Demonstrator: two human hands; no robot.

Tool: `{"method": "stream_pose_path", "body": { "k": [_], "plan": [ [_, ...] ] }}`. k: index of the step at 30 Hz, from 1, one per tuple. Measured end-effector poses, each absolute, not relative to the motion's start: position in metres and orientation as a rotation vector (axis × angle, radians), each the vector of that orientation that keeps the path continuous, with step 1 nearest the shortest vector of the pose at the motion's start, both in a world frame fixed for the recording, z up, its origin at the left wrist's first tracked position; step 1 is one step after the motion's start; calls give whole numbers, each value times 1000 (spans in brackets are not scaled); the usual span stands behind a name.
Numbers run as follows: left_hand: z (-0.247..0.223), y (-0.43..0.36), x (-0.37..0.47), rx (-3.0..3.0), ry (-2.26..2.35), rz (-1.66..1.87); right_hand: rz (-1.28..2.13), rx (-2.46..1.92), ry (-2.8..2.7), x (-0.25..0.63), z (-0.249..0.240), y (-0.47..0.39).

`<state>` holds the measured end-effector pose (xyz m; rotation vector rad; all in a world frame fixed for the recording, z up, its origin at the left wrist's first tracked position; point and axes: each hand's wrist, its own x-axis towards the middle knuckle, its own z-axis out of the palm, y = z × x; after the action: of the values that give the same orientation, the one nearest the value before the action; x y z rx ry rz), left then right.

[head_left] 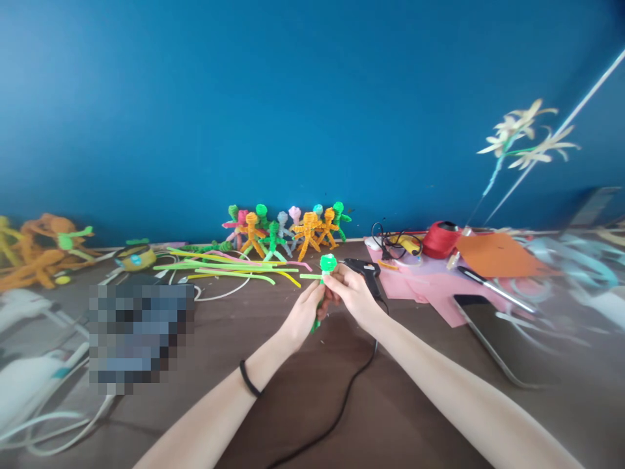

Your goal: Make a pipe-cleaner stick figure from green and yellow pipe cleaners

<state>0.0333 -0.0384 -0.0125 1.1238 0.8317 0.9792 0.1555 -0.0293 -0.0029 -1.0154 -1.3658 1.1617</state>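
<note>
Between my two hands is a green pipe-cleaner figure (pixel 328 263) with a round wound head on top. My left hand (pixel 308 311) pinches its lower part, and a green end pokes out below the fingers. My right hand (pixel 352 293) closes on it near the neck, its fingertips meeting those of the left. A light green pipe cleaner (pixel 309 277) sticks out to the left at neck height. The fingers hide most of the body. Just behind my right hand lies a black glue gun (pixel 365 270), its cord running toward me.
Several finished pipe-cleaner figures (pixel 309 231) stand against the blue wall. Loose pipe cleaners (pixel 234 266) lie left of my hands. A pixelated device (pixel 141 326) with white cables is at left. At right are pink sheets (pixel 430 290), red thread (pixel 440 240) and a phone (pixel 498 339).
</note>
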Motion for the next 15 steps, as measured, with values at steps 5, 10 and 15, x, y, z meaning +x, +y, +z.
{"method": "stream_pose_path", "body": {
  "k": [5, 10, 15],
  "plan": [
    [-8, -44, 36, 1208, 920, 1011, 1218, -985, -1297, 151, 0, -35],
    [-7, -43, 35, 1320, 943, 990, 1250, -983, -1270, 149, -2, -35],
    [-11, -39, 33, 1333, 937, 968, 1205, -985, -1316, 152, -3, -32]
  ]
}}
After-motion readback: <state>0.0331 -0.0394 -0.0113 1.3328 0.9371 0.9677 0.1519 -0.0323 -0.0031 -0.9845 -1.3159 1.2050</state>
